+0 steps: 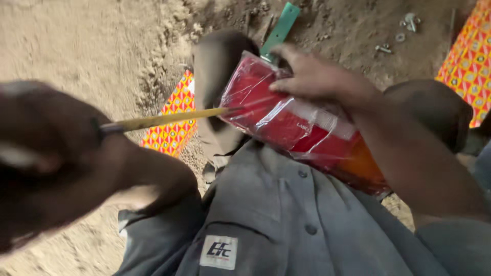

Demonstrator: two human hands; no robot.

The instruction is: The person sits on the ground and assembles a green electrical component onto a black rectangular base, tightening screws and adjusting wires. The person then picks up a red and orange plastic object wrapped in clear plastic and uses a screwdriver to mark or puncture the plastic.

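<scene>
A red and orange lamp unit wrapped in clear plastic lies across my lap, over my grey shirt. My right hand presses on its far upper edge and grips the wrapping. My left hand, blurred and close to the camera, is closed around a thin tool with a yellowish shaft. The tool's tip reaches the plastic at the lamp's left end. A dark rounded shape, perhaps my shoe, sits just behind that end.
Two orange and yellow patterned boxes lie on the sandy ground, one under the tool, the other at the right edge. A green flat strip lies beyond the lamp. Loose bolts and washers are scattered at top right.
</scene>
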